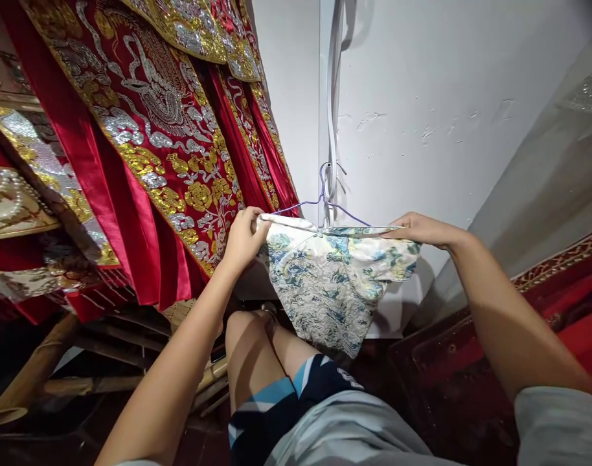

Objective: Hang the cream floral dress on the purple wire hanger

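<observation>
A short-sleeved patterned top [325,275], cream with blue and yellow designs, is spread between my two hands. My left hand [247,236] pinches its upper left edge, thumb on the front. At the upper right, my right hand [415,230] grips the other edge near the sleeve, with its fingers partly behind the cloth. A purple wire hanger [322,194] rises from behind the top's upper edge, its hook close to the white cord on the wall. The lower part of the hanger is hidden by the cloth.
Red garments [170,129] with gold and silver embroidery hang at the left. A white wall [422,97] with a hanging white cord [331,97] stands ahead. Bamboo poles [77,386] lie low on the left, and a dark red carved surface [451,369] is at the lower right.
</observation>
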Motion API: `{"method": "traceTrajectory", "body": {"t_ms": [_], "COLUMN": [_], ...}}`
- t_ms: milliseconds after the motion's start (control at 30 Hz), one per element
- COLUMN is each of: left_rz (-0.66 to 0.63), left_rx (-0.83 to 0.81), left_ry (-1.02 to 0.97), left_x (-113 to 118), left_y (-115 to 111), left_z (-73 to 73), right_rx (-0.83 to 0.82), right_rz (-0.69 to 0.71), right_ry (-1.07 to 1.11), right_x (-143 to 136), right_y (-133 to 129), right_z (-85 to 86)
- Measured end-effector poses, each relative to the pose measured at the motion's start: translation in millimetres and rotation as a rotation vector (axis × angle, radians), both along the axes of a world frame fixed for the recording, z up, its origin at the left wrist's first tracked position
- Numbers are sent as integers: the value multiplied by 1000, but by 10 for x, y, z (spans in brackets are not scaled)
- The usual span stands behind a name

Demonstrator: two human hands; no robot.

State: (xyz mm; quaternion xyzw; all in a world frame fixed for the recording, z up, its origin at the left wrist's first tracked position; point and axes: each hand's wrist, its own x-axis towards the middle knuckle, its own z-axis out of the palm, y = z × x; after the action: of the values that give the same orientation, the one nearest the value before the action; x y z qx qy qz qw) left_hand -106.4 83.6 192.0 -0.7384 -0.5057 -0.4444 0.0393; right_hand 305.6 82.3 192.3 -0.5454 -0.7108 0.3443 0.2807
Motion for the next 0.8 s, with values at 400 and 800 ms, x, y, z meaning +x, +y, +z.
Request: {"method": "traceTrajectory", "body": {"t_ms": [400,800], "left_rz": [-184,-293], "left_rx": [-166,-159], "left_ry": [-37,-171], "left_x": [247,381], "left_y": [178,670], "left_z": [-355,-524], "right_rx": [-269,-15], "right_rz": [-86,-333], "right_ry": [916,915], "right_x": [-806,-461], "right_y": [-28,-220], "right_z": [-452,-638]}}
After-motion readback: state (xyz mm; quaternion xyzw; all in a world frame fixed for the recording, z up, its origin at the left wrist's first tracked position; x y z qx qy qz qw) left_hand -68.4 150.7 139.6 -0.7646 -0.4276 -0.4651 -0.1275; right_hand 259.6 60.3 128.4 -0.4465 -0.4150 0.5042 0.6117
